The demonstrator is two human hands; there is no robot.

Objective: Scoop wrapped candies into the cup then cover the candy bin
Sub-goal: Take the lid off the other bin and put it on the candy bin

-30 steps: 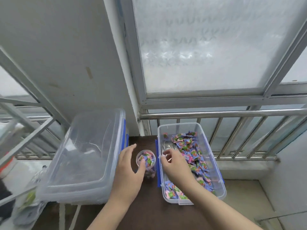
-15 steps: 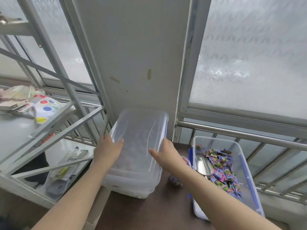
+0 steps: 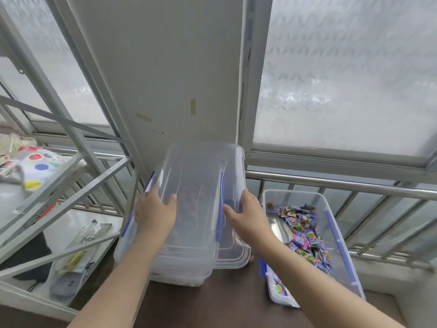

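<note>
The clear lid (image 3: 196, 178) with blue clips is held at both long edges, my left hand (image 3: 155, 214) on its left side and my right hand (image 3: 246, 217) on its right. It sits tilted and shifted to the right over an empty clear box (image 3: 170, 271). To the right stands the open candy bin (image 3: 293, 191), with wrapped candies (image 3: 307, 229) and a metal scoop (image 3: 279, 229) lying in it. The cup is hidden behind the lid and my right arm.
Both boxes rest on a dark brown table (image 3: 212, 304). A steel railing (image 3: 331, 184) runs behind the candy bin. A grey metal frame (image 3: 59, 188) stands at the left, with bags (image 3: 35, 166) and packets behind and below it. A white pillar (image 3: 177, 91) rises behind the boxes.
My hands left the cup and the candy bin and took hold of the lid on the left box. The lid has since shifted right off that box. My view turned left.
</note>
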